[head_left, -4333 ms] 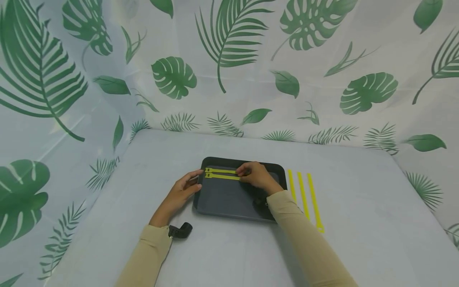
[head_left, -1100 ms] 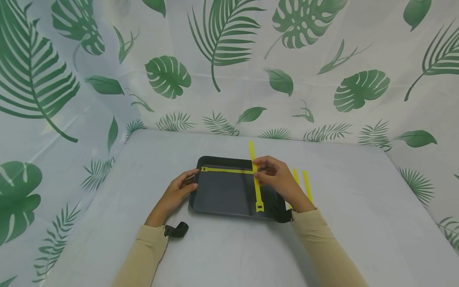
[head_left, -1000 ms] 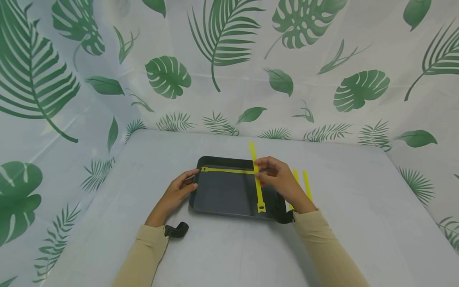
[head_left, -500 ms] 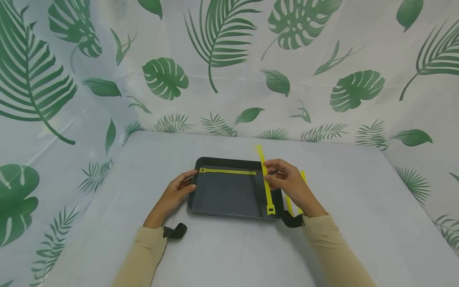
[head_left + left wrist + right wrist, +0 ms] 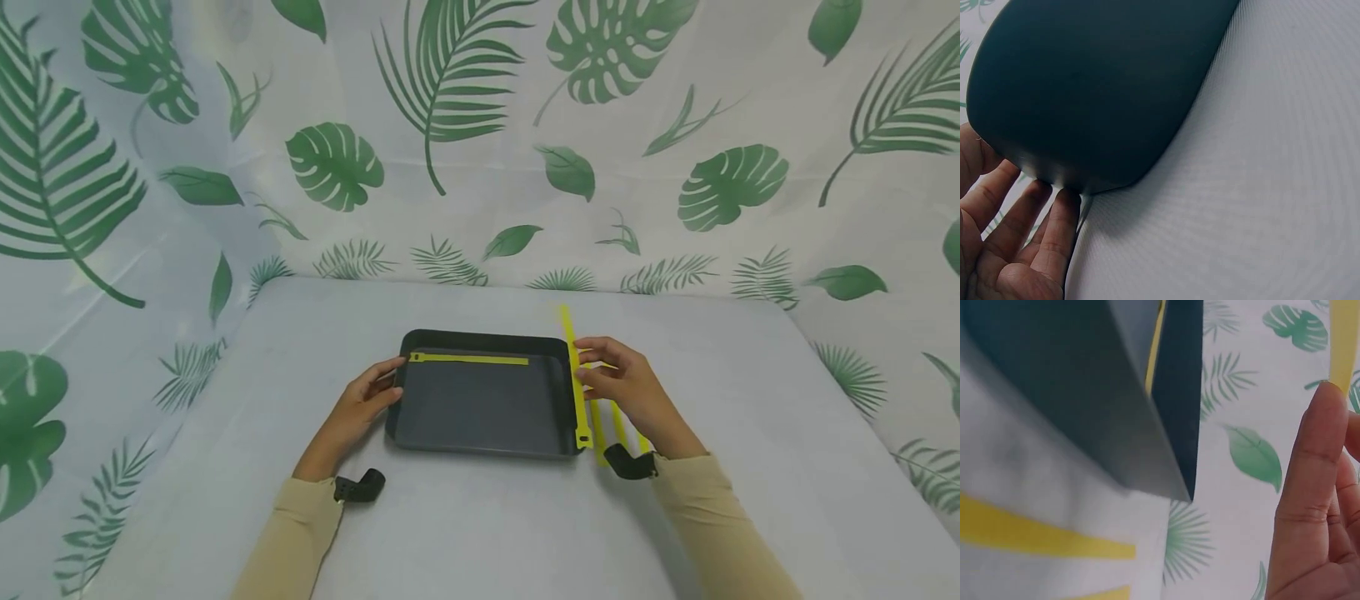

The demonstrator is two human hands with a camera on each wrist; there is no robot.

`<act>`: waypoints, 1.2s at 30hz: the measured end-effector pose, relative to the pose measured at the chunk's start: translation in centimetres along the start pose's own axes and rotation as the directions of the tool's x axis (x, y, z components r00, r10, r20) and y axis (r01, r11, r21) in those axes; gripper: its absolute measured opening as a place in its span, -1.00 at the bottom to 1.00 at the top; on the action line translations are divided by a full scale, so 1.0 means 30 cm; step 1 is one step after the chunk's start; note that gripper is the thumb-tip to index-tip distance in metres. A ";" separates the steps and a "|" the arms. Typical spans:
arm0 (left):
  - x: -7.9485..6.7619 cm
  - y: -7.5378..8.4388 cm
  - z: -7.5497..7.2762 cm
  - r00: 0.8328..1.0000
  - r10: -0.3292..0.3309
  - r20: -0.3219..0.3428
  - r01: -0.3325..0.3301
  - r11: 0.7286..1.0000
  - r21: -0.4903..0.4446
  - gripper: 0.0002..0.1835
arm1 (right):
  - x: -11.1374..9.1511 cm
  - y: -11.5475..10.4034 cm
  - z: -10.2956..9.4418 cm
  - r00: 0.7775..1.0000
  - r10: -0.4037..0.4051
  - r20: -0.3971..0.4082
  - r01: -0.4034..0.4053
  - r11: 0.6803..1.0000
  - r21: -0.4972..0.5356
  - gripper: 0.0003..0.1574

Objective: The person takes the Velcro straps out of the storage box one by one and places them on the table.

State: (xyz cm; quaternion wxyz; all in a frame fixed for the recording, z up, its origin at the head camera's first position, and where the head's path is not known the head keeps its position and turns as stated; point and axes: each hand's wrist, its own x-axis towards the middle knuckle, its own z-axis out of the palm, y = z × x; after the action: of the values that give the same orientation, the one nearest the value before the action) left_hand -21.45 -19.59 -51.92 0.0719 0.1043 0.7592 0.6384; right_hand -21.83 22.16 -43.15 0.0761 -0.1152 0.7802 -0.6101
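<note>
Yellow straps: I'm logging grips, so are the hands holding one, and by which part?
The right hand pinches one yellow strap near its middle; the left hand holds none, only touching the left side of the tray.

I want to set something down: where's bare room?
Bare: inside the dark grey rectangular tray, this side of its flat yellow strap; the white tabletop between both beige sleeves. Crowded: right of the tray, where the right hand holds another strap near three more.
</note>
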 end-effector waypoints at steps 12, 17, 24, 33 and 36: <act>-0.007 -0.004 -0.001 1.000 0.010 -0.002 -0.010 1.000 0.004 -0.41 | -0.018 0.044 -0.061 0.999 0.032 -0.034 -0.033 0.999 -0.012 -0.38; -0.009 -0.003 0.001 1.000 0.002 0.000 -0.002 1.000 -0.004 -0.40 | -0.029 0.059 -0.091 0.997 0.056 -0.061 -0.058 0.998 -0.039 -0.37; -0.007 0.000 0.004 1.000 0.006 0.000 -0.006 1.000 -0.011 -0.40 | -0.047 0.080 -0.134 0.996 0.053 -0.067 -0.055 0.998 -0.018 -0.37; -0.006 0.005 0.010 1.000 0.012 0.001 -0.012 1.000 -0.018 -0.40 | -0.072 0.116 -0.206 0.991 0.112 -0.076 -0.118 0.990 -0.078 -0.33; -0.007 0.006 0.009 1.000 0.005 -0.001 -0.005 1.000 -0.008 -0.40 | -0.074 0.132 -0.225 0.988 0.136 -0.078 -0.143 0.985 -0.093 -0.31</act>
State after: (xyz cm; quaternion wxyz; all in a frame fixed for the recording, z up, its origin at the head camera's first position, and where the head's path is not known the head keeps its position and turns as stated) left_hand -21.17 -19.35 -51.79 0.0703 0.1052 0.7564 0.6417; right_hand -21.80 29.99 -45.40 0.0850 -0.0423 0.8177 -0.5678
